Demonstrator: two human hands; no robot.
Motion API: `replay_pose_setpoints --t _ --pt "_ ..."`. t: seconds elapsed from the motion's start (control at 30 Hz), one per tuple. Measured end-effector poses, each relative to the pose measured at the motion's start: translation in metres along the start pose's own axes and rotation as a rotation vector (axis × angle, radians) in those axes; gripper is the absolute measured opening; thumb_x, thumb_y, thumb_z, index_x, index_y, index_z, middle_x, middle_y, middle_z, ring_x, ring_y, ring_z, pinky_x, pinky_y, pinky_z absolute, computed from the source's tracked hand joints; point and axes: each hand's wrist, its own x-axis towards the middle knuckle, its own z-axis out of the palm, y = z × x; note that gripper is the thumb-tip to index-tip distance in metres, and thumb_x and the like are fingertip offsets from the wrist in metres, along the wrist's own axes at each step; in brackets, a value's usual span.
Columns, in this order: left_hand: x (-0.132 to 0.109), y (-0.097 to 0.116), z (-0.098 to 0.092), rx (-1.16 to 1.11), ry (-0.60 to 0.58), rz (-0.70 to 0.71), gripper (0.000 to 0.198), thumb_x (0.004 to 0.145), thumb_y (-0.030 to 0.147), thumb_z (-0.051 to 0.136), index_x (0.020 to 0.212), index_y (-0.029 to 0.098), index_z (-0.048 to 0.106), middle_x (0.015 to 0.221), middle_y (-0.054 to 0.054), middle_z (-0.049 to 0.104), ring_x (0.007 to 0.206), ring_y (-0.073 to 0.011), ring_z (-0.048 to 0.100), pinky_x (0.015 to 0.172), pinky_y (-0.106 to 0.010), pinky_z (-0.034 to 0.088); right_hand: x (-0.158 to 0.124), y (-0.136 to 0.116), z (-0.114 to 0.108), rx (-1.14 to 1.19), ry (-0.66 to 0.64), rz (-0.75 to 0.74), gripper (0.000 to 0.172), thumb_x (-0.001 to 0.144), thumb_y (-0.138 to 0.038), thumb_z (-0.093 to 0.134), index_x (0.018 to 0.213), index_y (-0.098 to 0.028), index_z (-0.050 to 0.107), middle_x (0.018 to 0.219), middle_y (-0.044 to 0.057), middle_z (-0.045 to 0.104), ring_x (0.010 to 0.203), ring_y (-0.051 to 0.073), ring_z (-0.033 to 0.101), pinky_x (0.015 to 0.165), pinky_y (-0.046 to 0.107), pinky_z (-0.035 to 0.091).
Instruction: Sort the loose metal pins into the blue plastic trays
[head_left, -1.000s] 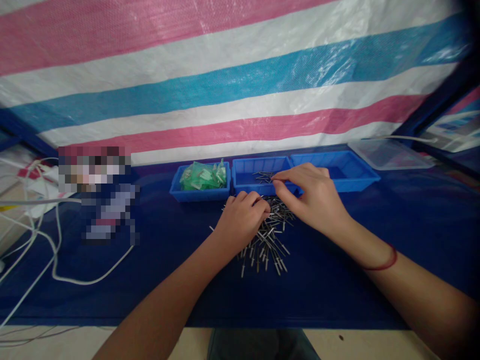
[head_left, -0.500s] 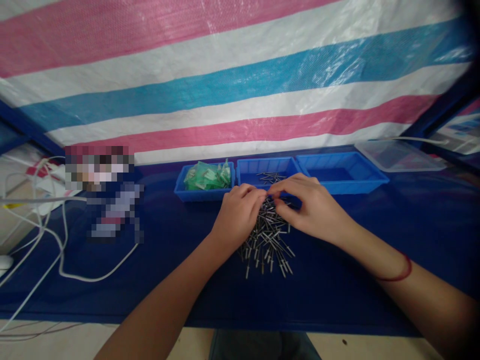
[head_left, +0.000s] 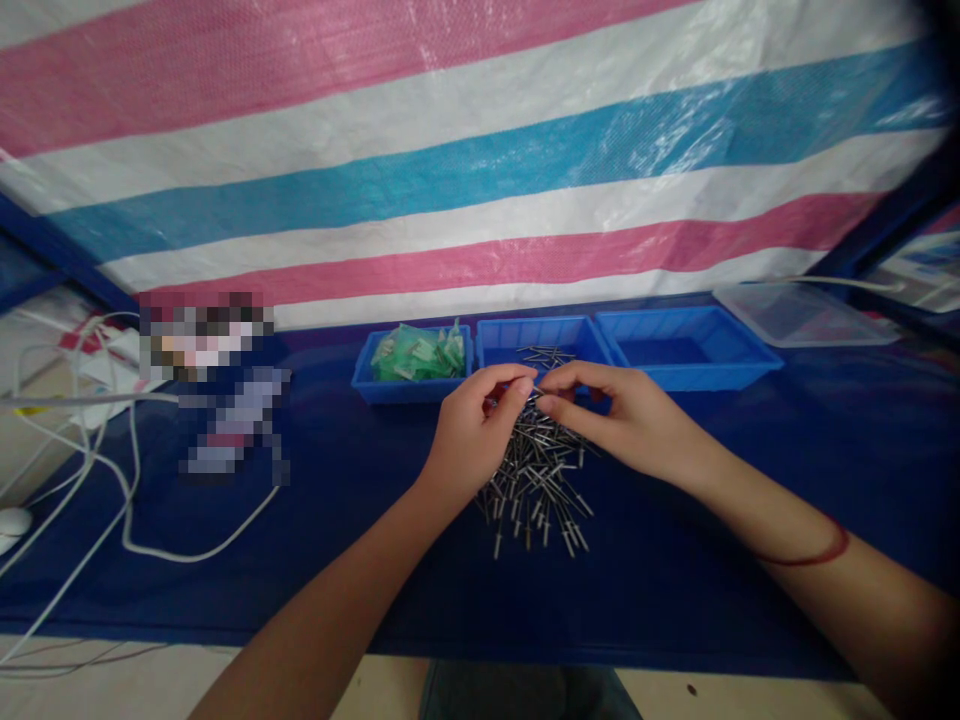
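A pile of metal blind rivets (head_left: 536, 470) lies on the blue table, thin stems pointing many ways. Over its far end, the fingertips of both hands nearly meet. My left hand (head_left: 484, 415) is closed in a pinch, thumb against index finger. Opposite it, my right hand (head_left: 611, 405) also pinches, its thumb and index finger close together. A thin bit of a blind rivet (head_left: 535, 392) shows between the two sets of fingertips; most of it is covered. Beyond the hands, the middle blue bin (head_left: 540, 328) contains several loose rivets (head_left: 547, 355).
Left of the middle bin, a blue bin (head_left: 362, 375) holds green plastic packets (head_left: 420, 355). Another blue bin (head_left: 742, 375) stands to the right, beside a clear plastic lid (head_left: 814, 318). White cables (head_left: 172, 558) trail over the table's left side. A striped sheet (head_left: 480, 170) hangs behind.
My left thumb and fingers have come up off the pile into a pinch. The right fingers have drawn closer together against the left fingertips, and a rivet shows between them.
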Motion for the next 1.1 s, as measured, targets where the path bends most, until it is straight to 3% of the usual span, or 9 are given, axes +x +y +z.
replay_pose_setpoints --t 0.3,0.57,0.77,0.93,1.1 --pt "-0.0027 -0.0004 0.0045 -0.042 -0.066 -0.074 0.018 0.086 0.027 0.058 0.099 0.017 0.066 0.089 -0.003 0.07 0.077 -0.0142 0.062 0.071 -0.025 0.049 0.0018 0.0004 0.0005 0.13 0.132 0.077 0.018 0.083 -0.038 0.061 0.083 -0.02 0.065 0.081 0.003 0.066 0.073 0.016 0.058 0.066 0.03 0.045" --pt "-0.0029 0.0001 0.0056 -0.027 -0.088 -0.056 0.016 0.085 0.025 0.059 0.096 0.017 0.065 0.09 -0.003 0.069 0.076 -0.0136 0.061 0.071 -0.025 0.048 -0.0006 -0.0026 0.0022 0.075 0.188 0.045 0.013 0.083 -0.033 0.062 0.081 -0.02 0.065 0.079 0.002 0.066 0.072 0.016 0.058 0.063 0.03 0.044" --pt "-0.002 0.0045 0.004 0.074 -0.119 -0.04 0.014 0.086 0.026 0.058 0.094 0.017 0.064 0.087 -0.002 0.066 0.065 -0.0102 0.054 0.061 -0.022 0.043 -0.0018 -0.0056 0.001 0.053 0.162 -0.015 0.009 0.084 -0.028 0.06 0.087 -0.021 0.066 0.083 0.003 0.067 0.075 0.016 0.059 0.063 0.029 0.044" --pt "-0.0015 0.0052 0.0002 0.074 -0.054 -0.007 0.011 0.085 0.026 0.059 0.091 0.018 0.062 0.084 0.0 0.064 0.06 -0.0081 0.049 0.056 -0.021 0.041 -0.001 -0.0043 -0.0004 -0.02 0.169 -0.06 0.007 0.084 -0.023 0.059 0.088 -0.021 0.065 0.08 0.002 0.065 0.07 0.014 0.057 0.062 0.028 0.044" --pt "-0.002 0.0043 -0.0007 0.085 -0.021 0.004 0.014 0.086 0.031 0.059 0.093 0.018 0.06 0.082 0.0 0.063 0.062 -0.0085 0.05 0.057 -0.021 0.041 0.001 0.002 -0.0001 -0.086 0.098 -0.144 0.01 0.088 -0.025 0.055 0.087 -0.021 0.064 0.083 0.003 0.066 0.075 0.015 0.058 0.067 0.029 0.046"
